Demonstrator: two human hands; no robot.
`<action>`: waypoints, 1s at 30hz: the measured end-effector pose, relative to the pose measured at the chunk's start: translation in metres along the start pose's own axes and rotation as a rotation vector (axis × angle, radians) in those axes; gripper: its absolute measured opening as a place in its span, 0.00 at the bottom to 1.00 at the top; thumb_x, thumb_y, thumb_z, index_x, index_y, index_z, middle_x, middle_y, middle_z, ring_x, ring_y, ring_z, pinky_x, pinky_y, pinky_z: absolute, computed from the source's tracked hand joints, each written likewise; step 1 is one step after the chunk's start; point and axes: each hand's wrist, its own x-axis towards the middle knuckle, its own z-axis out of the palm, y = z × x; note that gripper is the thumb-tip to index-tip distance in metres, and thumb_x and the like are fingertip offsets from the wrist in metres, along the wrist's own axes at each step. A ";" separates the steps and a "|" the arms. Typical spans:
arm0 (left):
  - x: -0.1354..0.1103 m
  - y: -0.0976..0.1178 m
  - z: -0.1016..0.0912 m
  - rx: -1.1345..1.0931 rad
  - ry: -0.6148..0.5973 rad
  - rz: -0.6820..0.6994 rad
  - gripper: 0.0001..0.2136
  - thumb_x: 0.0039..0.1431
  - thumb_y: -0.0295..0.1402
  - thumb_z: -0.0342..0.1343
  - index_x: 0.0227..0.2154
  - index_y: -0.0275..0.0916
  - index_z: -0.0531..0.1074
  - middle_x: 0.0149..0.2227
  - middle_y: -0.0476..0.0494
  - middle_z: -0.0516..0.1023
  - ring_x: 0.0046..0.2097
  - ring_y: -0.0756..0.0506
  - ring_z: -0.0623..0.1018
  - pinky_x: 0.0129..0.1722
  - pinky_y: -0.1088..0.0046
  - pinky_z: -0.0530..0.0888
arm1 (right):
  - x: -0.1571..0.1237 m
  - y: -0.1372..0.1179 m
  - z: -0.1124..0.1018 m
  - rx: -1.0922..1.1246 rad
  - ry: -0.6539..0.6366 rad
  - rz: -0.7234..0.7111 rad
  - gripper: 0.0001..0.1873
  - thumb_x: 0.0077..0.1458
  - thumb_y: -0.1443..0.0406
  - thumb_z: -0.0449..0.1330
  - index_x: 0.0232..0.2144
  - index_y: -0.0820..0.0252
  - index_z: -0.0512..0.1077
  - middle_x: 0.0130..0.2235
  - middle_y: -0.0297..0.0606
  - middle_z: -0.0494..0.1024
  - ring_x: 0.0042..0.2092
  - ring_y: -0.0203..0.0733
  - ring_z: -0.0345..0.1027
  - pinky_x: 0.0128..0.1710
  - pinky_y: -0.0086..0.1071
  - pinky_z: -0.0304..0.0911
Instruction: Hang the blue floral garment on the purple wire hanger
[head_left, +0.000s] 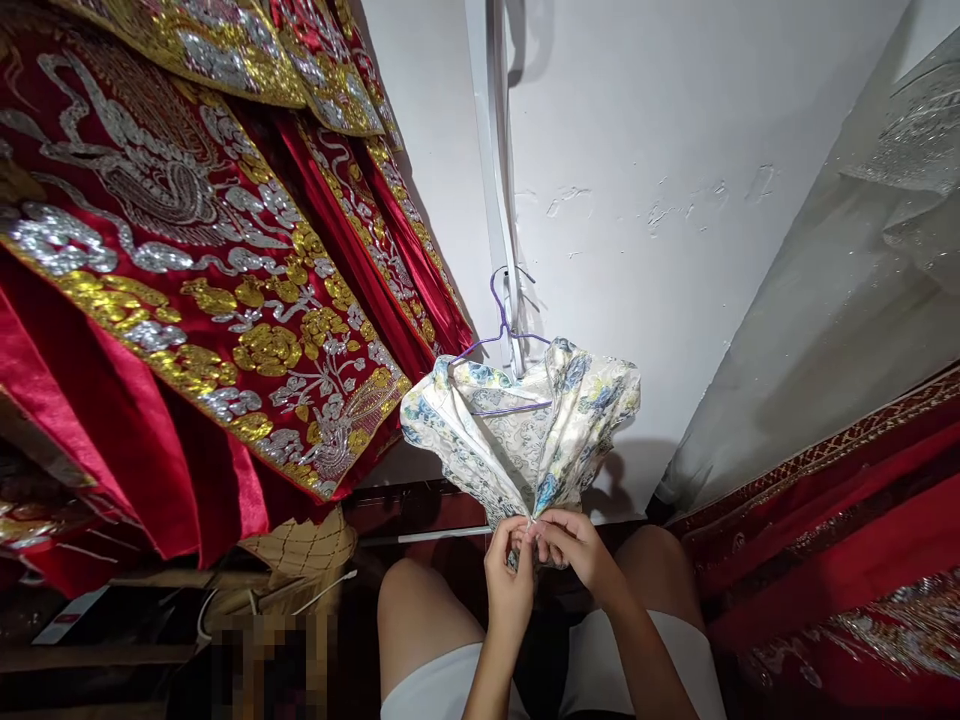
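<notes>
A white garment with blue and yellow flower print (517, 425) hangs on a purple wire hanger (501, 320) hooked to a white vertical rail on the wall. My left hand (508, 580) and my right hand (574, 550) meet at the garment's lower front, above my knees. Both pinch the cloth with closed fingers, thumbs and fingertips touching at one spot. What lies between the fingertips is too small to make out.
Red robes with gold and silver embroidery (187, 260) hang close on the left. More red embroidered cloth (832, 540) and a pale sheer cover (847, 300) stand on the right. A woven straw hat (300, 555) lies low left. The white wall (660, 150) is behind.
</notes>
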 end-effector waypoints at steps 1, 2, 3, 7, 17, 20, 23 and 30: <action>0.000 -0.001 0.001 -0.011 -0.013 0.002 0.16 0.61 0.48 0.60 0.36 0.38 0.76 0.30 0.45 0.78 0.31 0.46 0.77 0.34 0.72 0.75 | 0.001 -0.002 0.000 0.018 -0.002 0.013 0.22 0.50 0.46 0.65 0.25 0.60 0.75 0.18 0.31 0.70 0.20 0.32 0.54 0.22 0.30 0.49; 0.000 -0.002 0.002 -0.025 -0.030 -0.002 0.16 0.61 0.48 0.60 0.36 0.38 0.75 0.29 0.46 0.77 0.30 0.46 0.76 0.33 0.72 0.74 | 0.002 -0.004 0.000 0.035 0.006 0.020 0.22 0.49 0.47 0.66 0.25 0.60 0.75 0.17 0.31 0.69 0.19 0.32 0.53 0.22 0.29 0.48; 0.000 -0.003 0.004 -0.038 -0.046 -0.012 0.16 0.61 0.49 0.60 0.35 0.38 0.75 0.27 0.47 0.76 0.28 0.47 0.76 0.31 0.73 0.74 | 0.003 -0.006 -0.001 0.050 0.025 0.021 0.21 0.48 0.48 0.66 0.26 0.60 0.75 0.17 0.30 0.69 0.19 0.32 0.52 0.21 0.29 0.47; -0.005 -0.009 0.013 -0.031 -0.057 -0.043 0.17 0.61 0.49 0.60 0.34 0.38 0.72 0.25 0.48 0.74 0.26 0.48 0.73 0.28 0.75 0.70 | 0.007 -0.014 -0.009 0.062 0.128 0.003 0.20 0.48 0.49 0.66 0.26 0.61 0.75 0.18 0.30 0.68 0.18 0.31 0.52 0.20 0.29 0.46; -0.009 -0.011 0.010 0.049 -0.032 -0.036 0.19 0.65 0.49 0.56 0.41 0.36 0.75 0.26 0.49 0.71 0.26 0.50 0.67 0.28 0.76 0.66 | 0.007 0.020 -0.007 -0.138 0.136 -0.065 0.30 0.48 0.38 0.65 0.21 0.57 0.65 0.21 0.31 0.68 0.26 0.38 0.62 0.29 0.32 0.58; -0.008 -0.015 0.007 0.038 -0.036 -0.048 0.19 0.65 0.49 0.55 0.41 0.36 0.75 0.26 0.49 0.73 0.26 0.49 0.70 0.28 0.75 0.67 | 0.005 0.016 -0.006 -0.186 0.062 -0.094 0.27 0.55 0.42 0.63 0.23 0.57 0.68 0.21 0.30 0.67 0.27 0.38 0.62 0.30 0.32 0.57; -0.010 -0.016 0.005 0.045 -0.033 -0.033 0.18 0.66 0.49 0.55 0.41 0.37 0.73 0.27 0.48 0.75 0.27 0.49 0.72 0.29 0.75 0.69 | 0.003 0.008 -0.004 -0.192 0.031 -0.092 0.24 0.57 0.46 0.63 0.22 0.58 0.69 0.20 0.30 0.66 0.26 0.36 0.60 0.28 0.31 0.55; -0.012 -0.017 0.008 0.044 -0.093 -0.025 0.16 0.68 0.48 0.52 0.40 0.39 0.71 0.28 0.48 0.73 0.27 0.49 0.70 0.28 0.75 0.68 | 0.004 -0.001 -0.002 0.039 0.102 0.111 0.20 0.48 0.47 0.61 0.22 0.58 0.70 0.16 0.30 0.65 0.19 0.32 0.51 0.21 0.30 0.44</action>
